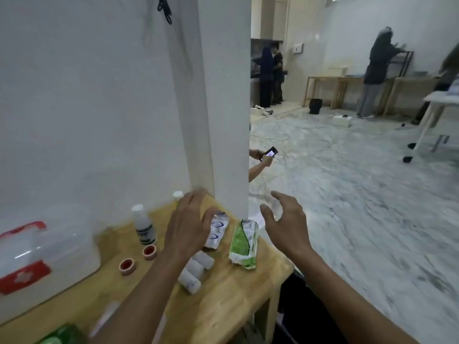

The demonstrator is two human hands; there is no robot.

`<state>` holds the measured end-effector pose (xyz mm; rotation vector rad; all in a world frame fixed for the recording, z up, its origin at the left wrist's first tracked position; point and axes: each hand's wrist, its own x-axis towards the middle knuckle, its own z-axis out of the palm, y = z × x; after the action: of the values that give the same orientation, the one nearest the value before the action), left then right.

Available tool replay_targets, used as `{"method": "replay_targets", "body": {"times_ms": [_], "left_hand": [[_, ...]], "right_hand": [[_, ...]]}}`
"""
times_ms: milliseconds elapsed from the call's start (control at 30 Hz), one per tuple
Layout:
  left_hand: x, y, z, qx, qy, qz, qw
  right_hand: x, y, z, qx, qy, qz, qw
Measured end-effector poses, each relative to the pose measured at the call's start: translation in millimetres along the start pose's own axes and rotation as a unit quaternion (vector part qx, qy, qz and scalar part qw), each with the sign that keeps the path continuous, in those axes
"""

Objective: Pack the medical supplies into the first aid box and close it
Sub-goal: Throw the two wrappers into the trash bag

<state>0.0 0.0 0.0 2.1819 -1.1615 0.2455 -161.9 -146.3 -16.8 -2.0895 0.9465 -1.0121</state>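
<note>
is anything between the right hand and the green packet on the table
Nothing visible. The right hand hovers open just right of the green packet, which lies flat near the table edge with clear air between them. The blue-and-white sachet lies on the packet's far side, under the left hand.

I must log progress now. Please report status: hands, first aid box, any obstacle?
Left hand open above blue-white packet; right hand open, holds nothing. First aid box lid down, supplies on table unpacked. No obstacle seen.
</note>
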Motion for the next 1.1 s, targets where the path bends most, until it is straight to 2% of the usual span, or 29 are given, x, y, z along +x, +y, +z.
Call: {"method": "replay_targets", "body": {"times_ms": [200,400,700,967,1100], "left_hand": [[25,-19,53,0.0,-0.073,-0.042,0.996],[44,-30,76,0.038,-0.128,-0.029,0.991],[51,-40,88,0.068,-0.191,-0.025,0.979],[70,-27,79,0.102,-0.326,-0.038,0.939],[77,-24,81,0.104,-0.289,-0.045,0.951]], "right_hand": [[10,45,42,0.011,-0.073,0.107,0.992],[16,57,62,0.011,-0.1,0.13,0.986],[14,60,67,-0.008,-0.102,0.126,0.987],[14,54,65,-0.013,-0.107,0.126,0.986],[14,55,66,-0.013,-0.105,0.125,0.987]]}}
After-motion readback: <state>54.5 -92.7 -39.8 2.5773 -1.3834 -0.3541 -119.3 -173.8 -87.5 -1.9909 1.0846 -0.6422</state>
